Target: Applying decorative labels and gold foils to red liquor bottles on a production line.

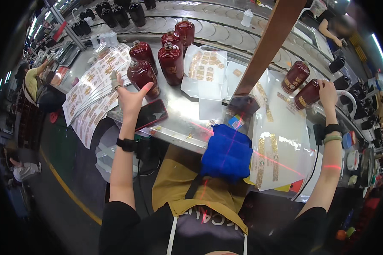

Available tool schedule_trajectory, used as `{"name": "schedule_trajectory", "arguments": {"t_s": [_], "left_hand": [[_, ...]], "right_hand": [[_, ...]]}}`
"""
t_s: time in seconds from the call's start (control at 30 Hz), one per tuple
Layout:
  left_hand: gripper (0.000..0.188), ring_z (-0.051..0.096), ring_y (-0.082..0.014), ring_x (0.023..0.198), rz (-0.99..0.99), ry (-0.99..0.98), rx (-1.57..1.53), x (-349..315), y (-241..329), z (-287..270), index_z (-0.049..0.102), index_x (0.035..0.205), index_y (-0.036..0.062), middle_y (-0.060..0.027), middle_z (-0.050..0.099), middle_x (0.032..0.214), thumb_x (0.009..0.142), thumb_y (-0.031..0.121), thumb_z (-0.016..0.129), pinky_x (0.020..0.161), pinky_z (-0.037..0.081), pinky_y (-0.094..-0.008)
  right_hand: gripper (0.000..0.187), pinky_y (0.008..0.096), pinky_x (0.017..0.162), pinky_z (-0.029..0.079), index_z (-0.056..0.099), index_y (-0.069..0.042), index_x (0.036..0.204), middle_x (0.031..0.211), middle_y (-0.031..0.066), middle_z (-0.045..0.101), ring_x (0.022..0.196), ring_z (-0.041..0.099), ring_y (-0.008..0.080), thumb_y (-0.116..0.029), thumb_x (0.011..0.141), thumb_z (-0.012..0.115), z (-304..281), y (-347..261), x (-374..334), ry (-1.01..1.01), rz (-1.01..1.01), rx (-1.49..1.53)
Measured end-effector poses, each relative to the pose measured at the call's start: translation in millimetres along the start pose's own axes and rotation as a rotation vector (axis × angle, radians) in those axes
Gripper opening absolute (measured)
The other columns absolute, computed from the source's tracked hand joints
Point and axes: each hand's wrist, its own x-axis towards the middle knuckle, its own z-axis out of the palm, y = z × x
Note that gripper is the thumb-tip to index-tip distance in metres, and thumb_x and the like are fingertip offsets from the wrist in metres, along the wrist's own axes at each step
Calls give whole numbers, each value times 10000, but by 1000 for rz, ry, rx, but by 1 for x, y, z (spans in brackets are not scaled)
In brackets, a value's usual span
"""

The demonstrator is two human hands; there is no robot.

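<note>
My right hand [327, 97] grips a dark red glass bottle [307, 95] that bears a gold label and leans at the right of the bench. A second labelled red bottle [295, 76] stands just beyond it. On the left, my left hand [130, 100] is spread beside another red bottle [143, 76], its thumb in front of the glass; contact is unclear. A pale cover sits on one of its fingertips. Several more red bottles [171, 63] stand behind, the nearest with a gold label. Sheets of gold decals [93, 87] fan out left of that hand.
A black phone [152, 114] lies at the bench edge. A blue cloth [227, 153] hangs before me. Decal strips lie on a white sheet [281, 140]. A brown post [268, 44] rises between the bottle groups. Beyond runs a conveyor [225, 32] with black bottles [136, 15].
</note>
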Motion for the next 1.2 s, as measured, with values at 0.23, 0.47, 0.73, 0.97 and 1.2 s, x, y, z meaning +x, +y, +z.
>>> {"name": "schedule_trajectory", "arguments": {"t_s": [0.23, 0.47, 0.73, 0.97, 1.2], "left_hand": [[818, 702, -250, 1067, -133, -68, -201, 4, -3, 25, 546, 1334, -34, -158, 694, 1218, 674, 167, 987, 950, 566, -371], [551, 716, -186, 976, -48, -91, -506, -11, 43, 0, 648, 1206, -29, -123, 729, 1133, 771, 145, 939, 893, 574, -322], [559, 695, -155, 1023, -568, -850, -701, -118, 139, 25, 623, 1239, -68, -122, 723, 1142, 909, 336, 827, 923, 549, -314], [668, 721, -156, 889, -557, -1154, -630, -162, 165, 73, 677, 1120, -118, -157, 749, 1017, 885, 493, 814, 778, 580, -309], [729, 721, -235, 985, -323, -1065, -328, -149, 174, 94, 664, 1128, -130, -237, 743, 1052, 932, 569, 731, 876, 560, -370]], "right_hand": [[319, 482, 852, 536, 744, -88, 1045, 1090, 155, 733, 1021, 703, 366, -389, 955, 684, -24, -14, -15, 5, -15, 120], [225, 321, 734, 499, 731, -45, 1066, 915, 106, 676, 776, 632, 220, -100, 864, 813, -89, -80, -127, -9, -275, 608], [1038, 419, 901, 555, 450, -101, 1554, 1205, 172, 671, 1079, 680, 341, -304, 677, 966, -133, -187, -293, -456, -433, 1068], [1102, 425, 988, 541, 350, -60, 1599, 1359, 202, 633, 1192, 664, 347, -289, 709, 957, -115, -190, -331, -403, -224, 1117], [1124, 411, 988, 534, 350, -61, 1599, 1317, 192, 664, 1219, 661, 330, -284, 690, 971, -94, -189, -320, -573, 85, 1327]]}}
